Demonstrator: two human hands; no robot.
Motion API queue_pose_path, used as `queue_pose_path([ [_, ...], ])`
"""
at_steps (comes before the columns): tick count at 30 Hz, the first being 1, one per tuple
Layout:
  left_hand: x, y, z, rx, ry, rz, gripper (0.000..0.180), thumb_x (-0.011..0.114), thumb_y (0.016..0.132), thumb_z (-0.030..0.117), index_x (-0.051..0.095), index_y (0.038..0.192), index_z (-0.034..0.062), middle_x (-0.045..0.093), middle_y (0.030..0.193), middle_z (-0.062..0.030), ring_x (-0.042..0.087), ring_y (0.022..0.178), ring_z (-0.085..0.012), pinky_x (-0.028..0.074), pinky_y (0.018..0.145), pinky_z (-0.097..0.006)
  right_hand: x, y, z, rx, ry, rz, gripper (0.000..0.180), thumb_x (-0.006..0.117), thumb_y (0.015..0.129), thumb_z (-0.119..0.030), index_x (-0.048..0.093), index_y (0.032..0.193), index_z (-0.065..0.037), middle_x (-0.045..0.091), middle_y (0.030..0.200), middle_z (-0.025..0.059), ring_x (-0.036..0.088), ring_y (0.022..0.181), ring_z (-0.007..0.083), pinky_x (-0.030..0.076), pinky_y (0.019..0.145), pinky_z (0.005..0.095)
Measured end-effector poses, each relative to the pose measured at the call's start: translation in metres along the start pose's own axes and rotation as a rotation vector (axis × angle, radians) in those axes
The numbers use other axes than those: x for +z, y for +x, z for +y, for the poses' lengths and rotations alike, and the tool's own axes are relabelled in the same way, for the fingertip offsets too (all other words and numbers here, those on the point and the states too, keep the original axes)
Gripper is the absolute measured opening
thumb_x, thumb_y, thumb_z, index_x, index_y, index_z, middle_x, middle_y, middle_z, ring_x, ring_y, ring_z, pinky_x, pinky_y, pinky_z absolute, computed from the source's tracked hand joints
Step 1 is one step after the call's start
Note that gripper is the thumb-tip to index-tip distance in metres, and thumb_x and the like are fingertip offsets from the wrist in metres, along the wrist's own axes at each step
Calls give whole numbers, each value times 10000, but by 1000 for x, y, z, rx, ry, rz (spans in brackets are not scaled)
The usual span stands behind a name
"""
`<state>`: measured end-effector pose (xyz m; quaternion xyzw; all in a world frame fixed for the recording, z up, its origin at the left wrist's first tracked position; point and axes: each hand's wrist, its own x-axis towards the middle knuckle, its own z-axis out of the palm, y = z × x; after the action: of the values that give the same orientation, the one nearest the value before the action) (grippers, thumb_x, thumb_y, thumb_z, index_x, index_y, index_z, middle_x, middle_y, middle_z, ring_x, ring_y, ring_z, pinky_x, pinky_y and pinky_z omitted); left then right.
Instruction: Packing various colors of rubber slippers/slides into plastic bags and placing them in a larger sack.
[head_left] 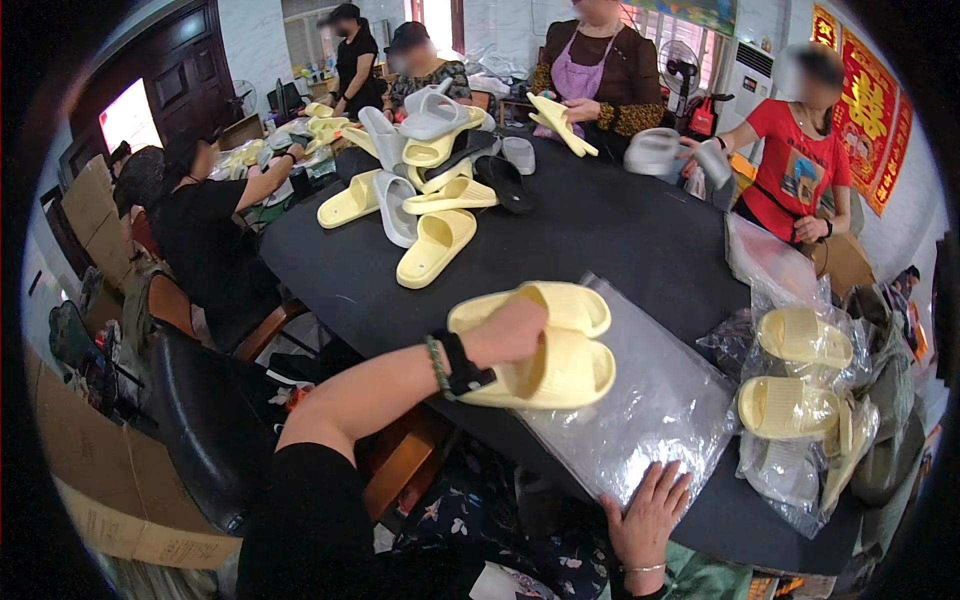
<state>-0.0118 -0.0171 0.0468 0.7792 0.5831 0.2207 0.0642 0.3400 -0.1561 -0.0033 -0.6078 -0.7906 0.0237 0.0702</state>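
I'm looking down on a round table (620, 230) covered in matte black cloth. My left hand (510, 332) is curled over a pair of pale yellow foam slippers (545, 345), fingers wrapped tight around the inner edges where the two meet, gripping both at once. The slippers are chunky, soft-looking, with rounded open toes and thick soles; they sit side by side at the near part of the table, partly over a clear plastic bag (655, 400). There's a dark band with green beads on that wrist.

My right hand (650, 510) lies flat on the near edge of that bag, fingers spread, pressing the crinkly, glossy film down against the cloth. A thin bracelet circles the wrist.

Just to the right I see bagged slippers (800, 390), the same yellow, ribbed insoles showing through wrinkled plastic, stacked at the table's rim.

Farther across the table is a loose heap of slippers (425, 180), yellow and grey mixed, some upright, some tipped on their sides, with one black pair (503, 180) beside them.

Around the far side, other people sit or stand: one in a red shirt (800, 160) holding grey slippers, one in a lilac apron (590, 75) handling a yellow one. A cardboard box (100, 490) sits on the floor at left.
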Motion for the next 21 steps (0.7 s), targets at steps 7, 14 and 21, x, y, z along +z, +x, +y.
queue_pose_path([
  [7, -145, -9, -122, -187, 435, 391, 95, 556, 758, 27, 601, 819, -30, 626, 790, -244, 610, 776, -445, 490, 701, -518, -4, 0, -3, 20, -17, -42, 1003, 621, 837, -608, 298, 1454, 114, 197, 1530, 367, 100, 1434, 560, 105, 1160, 602],
  [14, -156, -1, -160, -397, 643, 536, 365, 611, 833, 51, 548, 1182, -38, 563, 1111, -269, 620, 897, -423, 532, 763, -478, -10, 1, -3, 60, -23, -69, 984, 607, 857, -599, 277, 1467, 100, 169, 1537, 375, 90, 1433, 568, 102, 1159, 605],
  [21, -18, -33, -54, -422, -107, 91, 379, 691, 875, 372, 688, 886, -7, 695, 819, -177, 674, 766, -305, 529, 707, -393, -47, 1, -14, -65, 99, -31, 1045, 791, 731, -500, 281, 1513, -31, 178, 1571, 297, 93, 1451, 532, 127, 1143, 636],
])
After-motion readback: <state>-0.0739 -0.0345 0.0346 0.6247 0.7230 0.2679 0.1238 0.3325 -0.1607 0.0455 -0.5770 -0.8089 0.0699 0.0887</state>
